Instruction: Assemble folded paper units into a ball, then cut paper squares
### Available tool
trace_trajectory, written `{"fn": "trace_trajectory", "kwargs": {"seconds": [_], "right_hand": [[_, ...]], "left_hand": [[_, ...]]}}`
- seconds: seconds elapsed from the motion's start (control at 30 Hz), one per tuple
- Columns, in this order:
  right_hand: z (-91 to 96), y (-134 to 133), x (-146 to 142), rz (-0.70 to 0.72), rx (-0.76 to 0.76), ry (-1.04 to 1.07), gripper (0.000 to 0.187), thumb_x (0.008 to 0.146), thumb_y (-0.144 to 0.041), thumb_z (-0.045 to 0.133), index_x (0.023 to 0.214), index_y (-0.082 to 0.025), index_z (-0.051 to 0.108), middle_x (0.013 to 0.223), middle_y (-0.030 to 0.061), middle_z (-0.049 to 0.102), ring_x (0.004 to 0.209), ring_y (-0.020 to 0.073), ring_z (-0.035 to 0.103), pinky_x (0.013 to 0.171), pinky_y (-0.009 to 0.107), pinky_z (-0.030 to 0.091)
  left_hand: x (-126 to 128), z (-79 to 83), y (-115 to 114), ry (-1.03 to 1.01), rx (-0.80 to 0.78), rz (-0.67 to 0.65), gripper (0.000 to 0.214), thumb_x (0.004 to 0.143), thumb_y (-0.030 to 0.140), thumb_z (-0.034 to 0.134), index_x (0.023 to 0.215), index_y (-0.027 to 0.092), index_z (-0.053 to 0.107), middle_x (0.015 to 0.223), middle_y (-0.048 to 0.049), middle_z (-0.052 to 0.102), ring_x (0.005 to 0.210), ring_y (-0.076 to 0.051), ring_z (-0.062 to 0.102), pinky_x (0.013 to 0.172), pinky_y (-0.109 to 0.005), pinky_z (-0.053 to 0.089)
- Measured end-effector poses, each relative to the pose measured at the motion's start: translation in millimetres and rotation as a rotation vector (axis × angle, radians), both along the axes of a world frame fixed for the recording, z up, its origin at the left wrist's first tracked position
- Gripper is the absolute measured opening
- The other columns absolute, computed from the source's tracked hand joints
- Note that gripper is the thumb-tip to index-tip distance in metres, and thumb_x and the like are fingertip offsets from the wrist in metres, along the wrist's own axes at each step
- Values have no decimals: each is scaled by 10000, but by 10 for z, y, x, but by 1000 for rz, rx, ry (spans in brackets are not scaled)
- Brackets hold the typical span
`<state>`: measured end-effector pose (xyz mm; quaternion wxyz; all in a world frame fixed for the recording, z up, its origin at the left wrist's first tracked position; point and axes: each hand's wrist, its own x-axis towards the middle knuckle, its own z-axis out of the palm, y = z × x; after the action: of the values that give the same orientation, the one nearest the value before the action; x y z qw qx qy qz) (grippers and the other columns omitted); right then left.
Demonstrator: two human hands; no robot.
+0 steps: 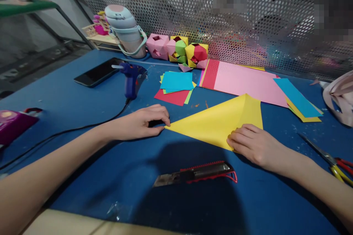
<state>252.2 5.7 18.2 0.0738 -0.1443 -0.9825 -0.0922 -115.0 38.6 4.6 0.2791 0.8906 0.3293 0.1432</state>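
A yellow sheet of paper (217, 121), folded over into a pointed shape, lies on the blue table. My left hand (146, 121) pinches its narrow tip between thumb and forefinger. At the wider end, my right hand (250, 145) has its fingers on the near edge of the sheet, with the fingertips curled over the paper and the thumb hidden. Closer to me than the paper lies a utility knife (204, 172) with a black and red handle, its blade end to the left.
Behind the paper are small coloured squares (176, 80), pink sheets (248, 82) and blue strips (299, 97). A glue gun (130, 79), phone (99, 72), bottle (127, 31) and folded paper shapes (157, 46) stand farther back. Scissors (328, 158) lie at right; a perforated metal panel (176, 3) rises behind.
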Motion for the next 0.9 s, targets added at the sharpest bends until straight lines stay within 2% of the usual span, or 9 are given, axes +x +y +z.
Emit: {"fn": "trace_trajectory", "kwargs": {"seconds": [0.27, 0.53, 0.9], "right_hand": [[-12, -8, 23, -31, -53, -12, 263, 987, -145, 391, 1034, -117, 648, 917, 96, 683, 824, 185, 564, 773, 358, 420], [-6, -22, 22, -44, -114, -13, 268, 968, -146, 394, 1035, -108, 650, 907, 110, 683, 852, 212, 557, 767, 367, 420], [-30, -2, 62, -4, -80, 25, 300, 942, -106, 361, 1044, -113, 644, 956, 124, 690, 869, 225, 581, 795, 375, 421]], "left_hand": [[-3, 1, 5, -28, 7, -17, 154, 875, 191, 502, 895, 194, 655, 899, -50, 629, 868, -154, 557, 799, -283, 453], [-1, 2, 2, -16, 7, -14, 152, 876, 169, 494, 897, 188, 643, 912, -50, 619, 895, -150, 543, 833, -272, 438], [46, 61, 1, -13, 22, -41, 147, 868, 150, 501, 906, 167, 642, 899, -61, 617, 904, -158, 532, 870, -290, 425]]}}
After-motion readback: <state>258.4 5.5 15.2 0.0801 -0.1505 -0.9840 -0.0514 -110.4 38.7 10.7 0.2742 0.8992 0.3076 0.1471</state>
